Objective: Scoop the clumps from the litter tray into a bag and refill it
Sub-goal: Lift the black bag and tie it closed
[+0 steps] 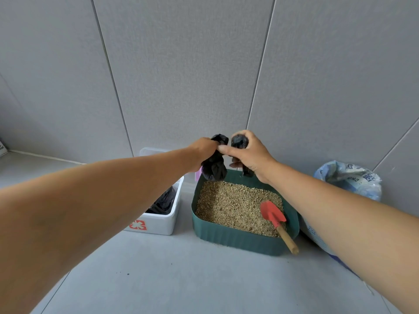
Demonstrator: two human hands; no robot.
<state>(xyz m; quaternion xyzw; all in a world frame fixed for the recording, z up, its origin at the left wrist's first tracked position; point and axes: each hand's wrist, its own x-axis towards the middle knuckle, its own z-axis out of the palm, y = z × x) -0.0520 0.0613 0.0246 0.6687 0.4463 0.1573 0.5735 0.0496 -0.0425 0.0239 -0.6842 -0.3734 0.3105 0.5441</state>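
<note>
A dark green litter tray (235,240) holds tan litter (231,205). A red scoop (273,215) with a wooden handle lies in its right side, the handle sticking out over the front rim. Above the tray's far edge, my left hand (204,149) grips a crumpled black plastic bag (214,167) that hangs down. My right hand (248,152) grips a black roll of bags (239,141), with its thumb reaching toward the left hand. The black plastic runs between both hands.
A white plastic box (158,223) with a red mark stands left of the tray, with dark plastic inside. A blue and white litter sack (349,180) leans against the grey wall at the right. Grey floor lies in front.
</note>
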